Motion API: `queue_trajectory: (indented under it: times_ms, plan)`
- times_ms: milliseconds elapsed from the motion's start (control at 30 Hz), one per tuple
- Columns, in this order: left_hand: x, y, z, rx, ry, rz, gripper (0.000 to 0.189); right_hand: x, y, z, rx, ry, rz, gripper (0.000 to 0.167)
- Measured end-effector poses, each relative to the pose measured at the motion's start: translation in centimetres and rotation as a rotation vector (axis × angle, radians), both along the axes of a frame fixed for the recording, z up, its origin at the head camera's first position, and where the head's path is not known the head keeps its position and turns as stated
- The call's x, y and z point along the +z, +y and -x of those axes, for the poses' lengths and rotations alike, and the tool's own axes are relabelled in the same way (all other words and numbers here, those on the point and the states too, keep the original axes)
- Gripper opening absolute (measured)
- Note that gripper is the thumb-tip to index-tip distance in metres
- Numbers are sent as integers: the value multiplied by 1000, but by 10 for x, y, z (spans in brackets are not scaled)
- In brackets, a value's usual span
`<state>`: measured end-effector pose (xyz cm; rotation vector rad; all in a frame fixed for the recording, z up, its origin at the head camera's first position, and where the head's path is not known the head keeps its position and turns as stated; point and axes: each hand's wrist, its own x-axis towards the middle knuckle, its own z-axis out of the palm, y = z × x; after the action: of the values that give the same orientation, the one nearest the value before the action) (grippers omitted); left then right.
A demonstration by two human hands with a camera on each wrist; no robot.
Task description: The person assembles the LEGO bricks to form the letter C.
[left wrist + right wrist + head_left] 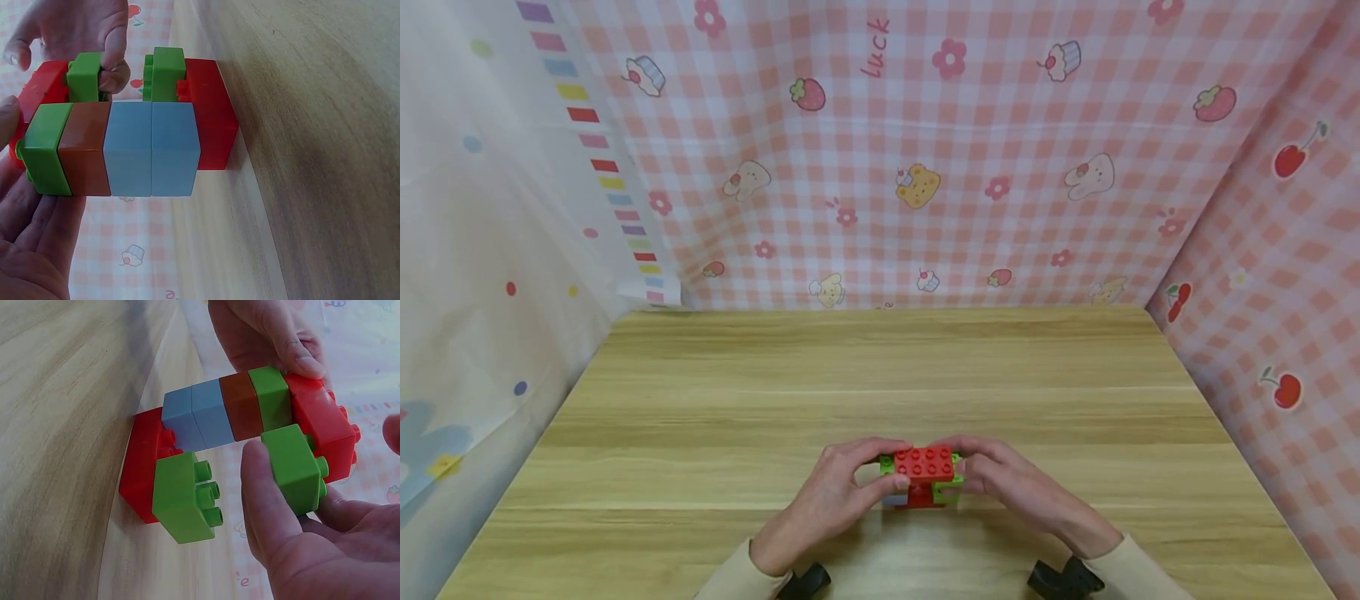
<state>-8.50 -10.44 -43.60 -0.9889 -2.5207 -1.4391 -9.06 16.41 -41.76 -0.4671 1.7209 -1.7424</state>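
Note:
A toy building brick frame stands on the table between both hands. Its base is a red brick (139, 469). One column rises from two light blue bricks (151, 149) through a brown brick (85, 149) to a green brick (49, 149). Across the top lies a red brick (924, 463) with studs. My left hand (835, 492) grips this top corner, its thumb against the red brick. On the other side, my right hand (1011, 485) pinches an upper green brick (292, 469) beside the top red brick. A gap separates it from the lower green brick (182, 497) on the base.
The wood-grain table (700, 400) spreads around the hands. A pink checked cloth (880, 150) hangs behind it, with more cloth at the right side and a white cloth (490, 208) at the left. Black wrist straps (1063, 577) sit near the sleeves.

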Motion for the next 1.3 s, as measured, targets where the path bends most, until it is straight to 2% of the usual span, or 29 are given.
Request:
queue_trajectory:
  times_ms: [233,333,500,667,933,1100,1300]
  plan:
    - [1,0,0,8,16,13,36,0,-3,1,-5,32,-25,53]
    - [1,1,0,8,16,15,36,0,-3,0,-13,59,-66,53]
    - [2,0,0,5,-1,13,36,-2,1,0,-19,122,-113,54]
    - [1,0,0,0,-28,0,36,-6,1,1,-16,140,-119,56]
    - [1,0,0,2,-45,-2,35,-4,3,0,-20,94,-104,49]
    - [2,0,0,-2,-43,3,35,1,0,3,-70,34,-139,52]
    - [2,0,0,0,-13,14,35,4,-5,8,-105,86,-230,45]
